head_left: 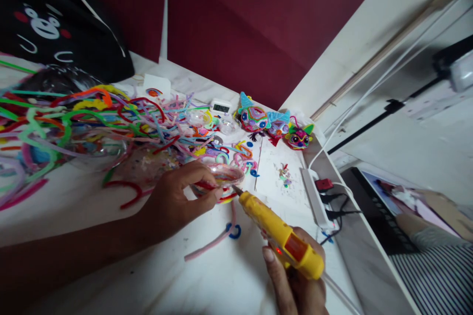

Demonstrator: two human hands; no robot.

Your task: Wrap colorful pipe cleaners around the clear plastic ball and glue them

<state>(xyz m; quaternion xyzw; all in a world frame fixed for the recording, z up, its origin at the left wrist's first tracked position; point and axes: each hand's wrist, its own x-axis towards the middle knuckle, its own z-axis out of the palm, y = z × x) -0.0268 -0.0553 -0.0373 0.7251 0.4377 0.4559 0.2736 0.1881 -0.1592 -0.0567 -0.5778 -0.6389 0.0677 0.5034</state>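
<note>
Thumb and fingers of my left hand (181, 194) pinch the edge of a clear plastic half-shell (229, 173), which has coloured pipe cleaner strips around its outside. In my right hand (299, 280) is a yellow hot glue gun (277, 226) with a small red light glowing. The gun's nozzle points at the shell's rim, touching it or very close to it. Below the shell, a pink pipe cleaner (212, 245) lies on the white table beside a blue curl (233, 231).
Tangled pipe cleaners (92, 118) cover the table's left and back. Finished fuzzy animal heads (254, 118) sit by the wall near a small digital clock (220, 107). A power strip (317, 197) with cords lines the right edge. A black bag (62, 29) stands back left.
</note>
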